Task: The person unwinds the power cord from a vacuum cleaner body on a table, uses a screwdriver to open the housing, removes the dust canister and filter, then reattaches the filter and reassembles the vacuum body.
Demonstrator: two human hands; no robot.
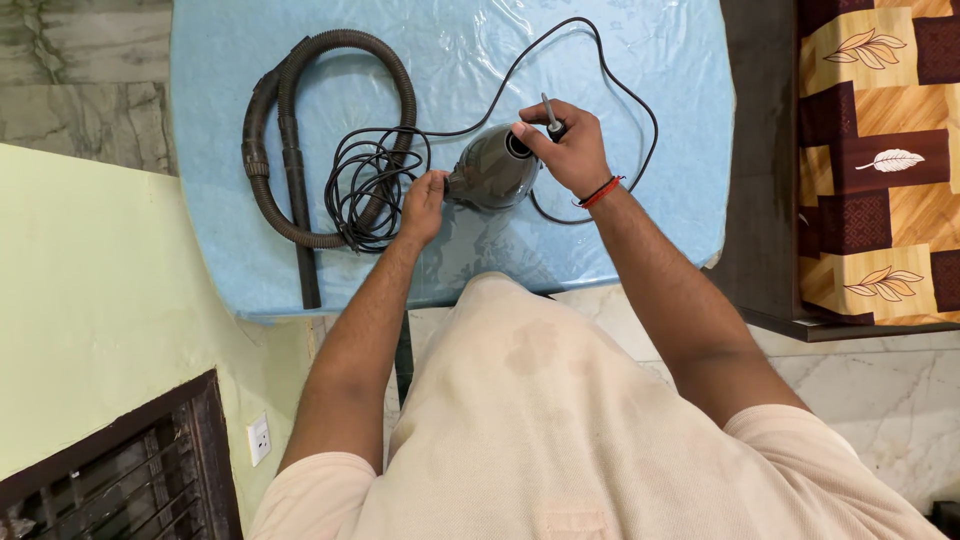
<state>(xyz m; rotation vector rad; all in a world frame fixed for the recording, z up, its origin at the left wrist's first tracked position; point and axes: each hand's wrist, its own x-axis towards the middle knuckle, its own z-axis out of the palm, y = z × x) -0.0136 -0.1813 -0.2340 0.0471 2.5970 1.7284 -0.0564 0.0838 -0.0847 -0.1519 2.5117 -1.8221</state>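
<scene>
A pale peach shirt (560,420) fills the bottom of the view, closest to the camera, with both bare forearms reaching up from it onto a table covered in light blue plastic sheet (220,150). At the left side of the sheet lies a dark ribbed hose (290,120), looped into an arch, with a straight tube end running down toward the table edge. Just right of it sits a tangled coil of black power cord (365,185), overlapping the hose. The left hand (424,205) rests beside that coil, fingers closed on the narrow end of a grey vacuum blower body (493,170), which lies on its side near the middle of the sheet. The right hand (568,148), with a red thread band at the wrist, is clamped around a screwdriver (550,115) and touches the wide round end of the body. The cord arcs away behind it across the sheet. At far right stands a brown leaf-patterned bedcover (880,150).
</scene>
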